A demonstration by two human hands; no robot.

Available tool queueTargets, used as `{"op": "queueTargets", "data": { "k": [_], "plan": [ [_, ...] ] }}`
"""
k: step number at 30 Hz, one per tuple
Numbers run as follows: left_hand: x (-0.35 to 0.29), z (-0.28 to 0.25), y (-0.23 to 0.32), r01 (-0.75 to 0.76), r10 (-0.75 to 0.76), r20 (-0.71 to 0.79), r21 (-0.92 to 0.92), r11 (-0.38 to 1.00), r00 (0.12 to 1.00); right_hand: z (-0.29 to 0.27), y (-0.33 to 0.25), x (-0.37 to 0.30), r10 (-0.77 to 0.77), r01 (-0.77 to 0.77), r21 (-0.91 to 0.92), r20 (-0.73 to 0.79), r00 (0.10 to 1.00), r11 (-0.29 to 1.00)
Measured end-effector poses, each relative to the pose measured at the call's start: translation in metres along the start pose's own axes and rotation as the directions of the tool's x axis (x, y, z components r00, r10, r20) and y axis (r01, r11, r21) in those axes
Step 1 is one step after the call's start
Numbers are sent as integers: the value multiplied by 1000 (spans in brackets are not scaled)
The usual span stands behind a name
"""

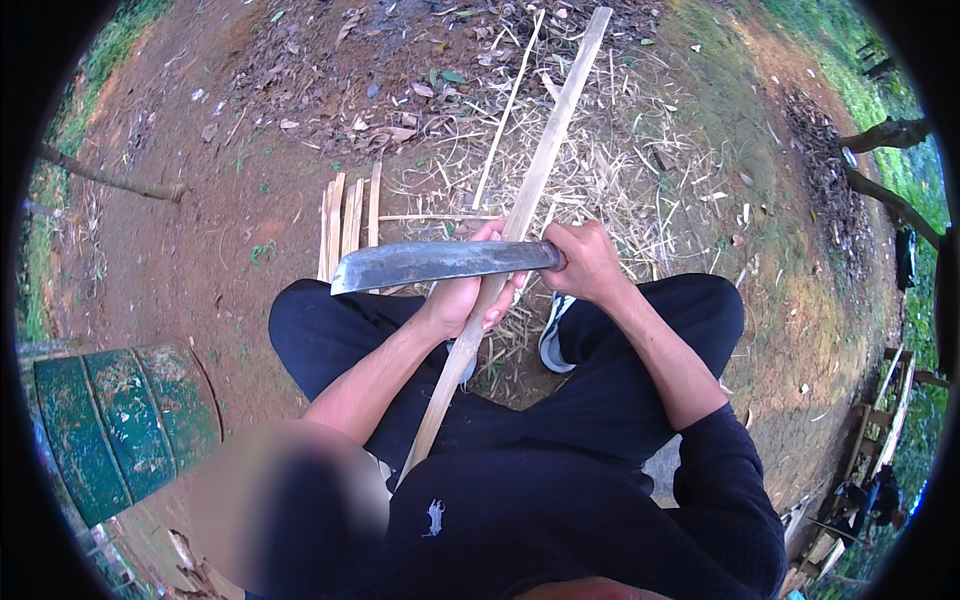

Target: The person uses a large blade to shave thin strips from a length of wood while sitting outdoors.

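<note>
Both hands are busy: left hand (468,300) is wrapping tight around a long pale bamboo strip (520,220) over the lap, right hand (585,262) is gripping a broad grey steel machete (430,264) lying across it.

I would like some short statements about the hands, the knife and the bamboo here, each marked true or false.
1. The right hand grips the handle of a broad knife. True.
2. The left hand is empty. False: it holds a long bamboo strip.
3. The blade lies across the strip. True.
4. The ground is paved with tiles. False: it is bare earth scattered with shavings.
5. Short split slats lie on the ground beyond the blade. True.
</note>
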State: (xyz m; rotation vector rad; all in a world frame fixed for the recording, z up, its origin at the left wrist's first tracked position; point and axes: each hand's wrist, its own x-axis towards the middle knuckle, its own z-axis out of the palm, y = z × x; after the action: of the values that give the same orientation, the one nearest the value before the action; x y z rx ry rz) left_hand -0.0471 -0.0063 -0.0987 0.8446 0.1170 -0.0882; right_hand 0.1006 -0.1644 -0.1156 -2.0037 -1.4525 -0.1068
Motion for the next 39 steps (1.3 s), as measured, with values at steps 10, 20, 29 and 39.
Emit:
{"op": "queueTargets", "data": {
  "k": [10, 20, 29, 39],
  "plan": [
    [-9, 19, 8, 112, -114, -85, -22, 993, 990, -21, 50, 11, 405, -430, -65, -232, 884, 901],
    [-7, 16, 5, 60, -41, -194, 90, 994, 980, -11, -5, 2, 7, -7, 16, 45, 999, 1000],
    [-6, 10, 11, 20, 13, -151, 216, 976, 989, -4, 19, 4, 88, -70, -174, 99, 991, 982],
    [-6, 25, -3, 145, -136, -90, 106, 984, 987, -39, 74, 2, 636, -652, 10, -232, 736, 758]
  ]
}}
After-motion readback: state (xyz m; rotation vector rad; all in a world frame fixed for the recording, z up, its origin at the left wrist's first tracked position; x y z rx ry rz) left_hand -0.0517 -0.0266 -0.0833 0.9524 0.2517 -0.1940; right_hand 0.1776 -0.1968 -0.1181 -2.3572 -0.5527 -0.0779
